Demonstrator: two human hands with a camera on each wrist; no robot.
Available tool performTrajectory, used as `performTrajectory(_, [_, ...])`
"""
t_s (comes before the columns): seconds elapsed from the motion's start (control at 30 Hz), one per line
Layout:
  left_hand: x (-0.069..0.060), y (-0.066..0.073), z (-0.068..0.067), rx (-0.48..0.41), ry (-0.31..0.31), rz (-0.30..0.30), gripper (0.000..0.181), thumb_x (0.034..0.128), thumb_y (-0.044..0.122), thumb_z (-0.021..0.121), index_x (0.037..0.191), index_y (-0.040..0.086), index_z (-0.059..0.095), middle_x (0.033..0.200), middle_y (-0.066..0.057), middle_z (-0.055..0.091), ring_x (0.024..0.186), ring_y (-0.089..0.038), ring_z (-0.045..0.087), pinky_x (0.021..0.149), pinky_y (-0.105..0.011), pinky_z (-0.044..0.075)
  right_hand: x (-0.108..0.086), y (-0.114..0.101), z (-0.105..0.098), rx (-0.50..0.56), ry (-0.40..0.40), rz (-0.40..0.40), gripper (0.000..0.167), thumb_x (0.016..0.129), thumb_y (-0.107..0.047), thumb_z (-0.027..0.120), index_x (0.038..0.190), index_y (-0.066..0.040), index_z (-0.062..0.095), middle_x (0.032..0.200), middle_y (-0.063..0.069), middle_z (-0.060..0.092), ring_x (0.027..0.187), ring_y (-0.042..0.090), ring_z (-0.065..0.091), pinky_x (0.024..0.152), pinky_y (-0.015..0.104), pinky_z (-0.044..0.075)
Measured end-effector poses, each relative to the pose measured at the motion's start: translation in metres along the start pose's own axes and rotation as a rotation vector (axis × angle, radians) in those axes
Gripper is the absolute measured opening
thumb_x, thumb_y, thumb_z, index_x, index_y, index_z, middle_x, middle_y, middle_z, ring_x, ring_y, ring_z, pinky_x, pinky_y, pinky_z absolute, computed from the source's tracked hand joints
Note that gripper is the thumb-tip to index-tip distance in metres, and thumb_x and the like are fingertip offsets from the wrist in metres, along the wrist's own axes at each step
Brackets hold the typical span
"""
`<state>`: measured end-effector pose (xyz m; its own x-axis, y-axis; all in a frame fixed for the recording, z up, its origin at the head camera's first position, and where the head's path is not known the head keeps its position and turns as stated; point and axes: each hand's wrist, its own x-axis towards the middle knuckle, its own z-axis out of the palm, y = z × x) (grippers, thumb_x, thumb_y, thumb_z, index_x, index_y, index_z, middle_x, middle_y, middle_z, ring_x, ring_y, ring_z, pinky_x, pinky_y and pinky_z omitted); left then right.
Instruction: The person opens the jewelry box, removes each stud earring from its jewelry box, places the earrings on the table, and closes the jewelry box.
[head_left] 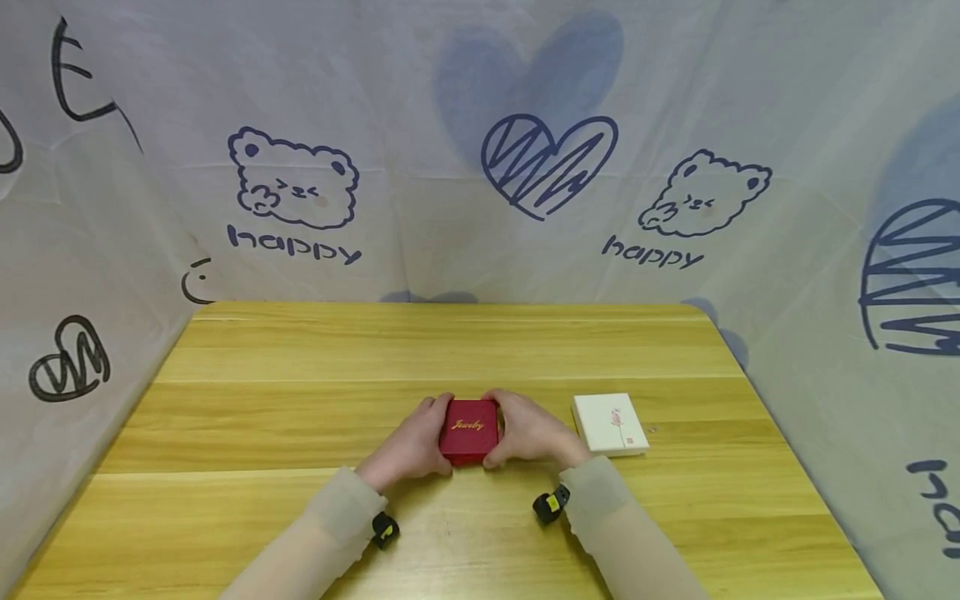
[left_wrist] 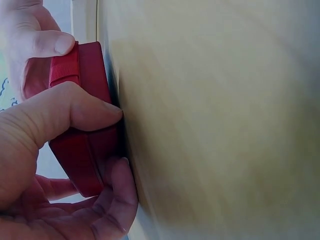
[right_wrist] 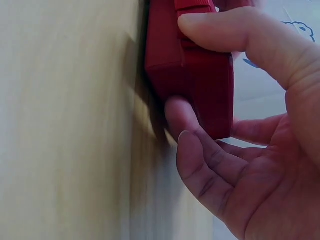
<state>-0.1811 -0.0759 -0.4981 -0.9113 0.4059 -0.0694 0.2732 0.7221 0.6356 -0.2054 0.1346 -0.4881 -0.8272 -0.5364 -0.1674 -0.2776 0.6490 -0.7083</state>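
Observation:
A small red jewelry box [head_left: 469, 427] with gold "Jewelry" lettering on its lid sits between both hands near the middle of the table. My left hand [head_left: 414, 439] grips its left side, the thumb on the near side and fingers curled round the far end. The right hand [head_left: 531, 427] holds the right side in the same way. In the left wrist view the red box [left_wrist: 82, 165] shows a seam and a ribbed ribbon on its front. The right thumb presses by that ribbon [right_wrist: 192, 6] in the right wrist view.
To the right of the hands a flat white box [head_left: 611, 423] with a small pink print lies on the wooden table [head_left: 300, 350]. White cloth [head_left: 420, 92] with drawn bears and hearts hangs round the table's back and sides.

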Motion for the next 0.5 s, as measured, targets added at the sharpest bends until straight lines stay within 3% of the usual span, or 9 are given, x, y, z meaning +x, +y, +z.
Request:
performTrajectory(0.17, [0.000,-0.001,-0.001,-0.005,-0.007,-0.003,0.106,0.0607,0.001,0.090,0.147,-0.007,0.030,0.127,-0.022,0.048,0.106,-0.029,0.054,0.093,-0.045,0.046,0.000,0.000,-0.001,0.013,-0.006,0.002,0.089,0.063,-0.016,0.092,0.138,0.000,0.045,0.114,0.003,0.060,0.096,0.017,0.056,0.090,0.040,0.046])
performTrajectory(0.4, [-0.001,-0.008,-0.002,-0.102,0.009,0.002,0.107,0.0613,0.000,0.088,0.148,-0.009,0.026,0.133,-0.022,0.048,0.114,-0.031,0.051,0.099,-0.047,0.041,-0.001,0.003,-0.001,0.035,0.007,0.006,0.091,0.065,-0.016,0.091,0.141,-0.001,0.043,0.116,0.005,0.059,0.088,0.018,0.057,0.083,0.036,0.048])
performTrajectory(0.5, [-0.001,-0.011,-0.003,-0.124,0.008,0.015,0.106,0.0627,0.002,0.088,0.148,-0.010,0.026,0.135,-0.023,0.047,0.119,-0.033,0.050,0.103,-0.048,0.039,-0.002,0.003,-0.001,0.036,0.009,-0.003,0.093,0.066,-0.015,0.090,0.143,0.000,0.041,0.121,0.007,0.057,0.091,0.019,0.056,0.085,0.038,0.047])
